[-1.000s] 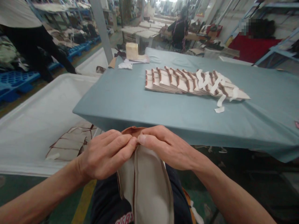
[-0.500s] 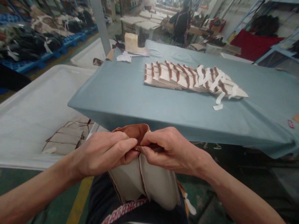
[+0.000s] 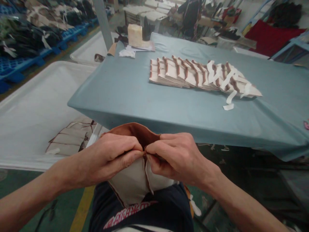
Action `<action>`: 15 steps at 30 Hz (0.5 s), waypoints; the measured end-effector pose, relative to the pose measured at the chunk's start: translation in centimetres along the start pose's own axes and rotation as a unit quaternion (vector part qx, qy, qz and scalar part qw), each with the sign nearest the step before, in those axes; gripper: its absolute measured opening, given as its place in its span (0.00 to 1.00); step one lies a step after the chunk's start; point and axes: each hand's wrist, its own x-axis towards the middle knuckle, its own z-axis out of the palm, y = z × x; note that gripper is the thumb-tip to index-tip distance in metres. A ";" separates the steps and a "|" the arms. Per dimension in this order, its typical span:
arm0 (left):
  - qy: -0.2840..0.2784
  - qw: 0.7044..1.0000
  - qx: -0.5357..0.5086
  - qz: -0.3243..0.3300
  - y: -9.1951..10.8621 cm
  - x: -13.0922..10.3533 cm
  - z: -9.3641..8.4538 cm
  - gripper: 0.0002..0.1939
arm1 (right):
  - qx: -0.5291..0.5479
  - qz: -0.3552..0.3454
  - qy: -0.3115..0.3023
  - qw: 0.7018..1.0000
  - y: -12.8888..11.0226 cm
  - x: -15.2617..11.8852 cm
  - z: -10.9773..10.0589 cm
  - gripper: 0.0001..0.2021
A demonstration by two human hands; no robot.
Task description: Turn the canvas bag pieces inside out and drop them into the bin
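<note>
Close to my lap I hold a sewn pouch-like piece [image 3: 127, 182], cream fabric outside with brown piping and a brown inner face [image 3: 132, 130] showing at its open top. My left hand [image 3: 118, 156] pinches the rim just left of the middle seam. On the other side of that seam, my right hand [image 3: 171, 153] pinches the same rim, its fingertips almost touching the left ones. The fingers hide most of the rim between them. Beyond my hands, a row of overlapping cream pieces with brown edging [image 3: 176, 72] lies on the blue-covered table [image 3: 116, 93].
White paper strips [image 3: 228, 79] lie over the row's right end. A yellowish block [image 3: 135, 35] stands at the table's far left corner. Left of the table is a white bin [image 3: 26, 96] with similar cream pieces [image 3: 70, 138] inside. A person [image 3: 190, 16] is in the background.
The pouch's open top has spread wider between my hands, showing more brown inside. Its lower part is lifted and folded differently. The view has shifted slightly.
</note>
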 end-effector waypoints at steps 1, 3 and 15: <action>0.006 0.999 0.038 0.008 0.1 0.1 0.2 0.18 | -0.004 -0.011 0.023 1.000 0.1 -0.1 0.4 0.15; 0.034 0.989 0.138 0.045 0.1 0.0 0.6 0.20 | 0.015 -0.012 0.062 0.998 0.2 -0.3 1.2 0.14; -0.038 0.999 0.009 -0.025 0.0 -0.3 -0.4 0.19 | 0.016 -0.029 0.021 0.999 -0.4 -1.1 0.5 0.13</action>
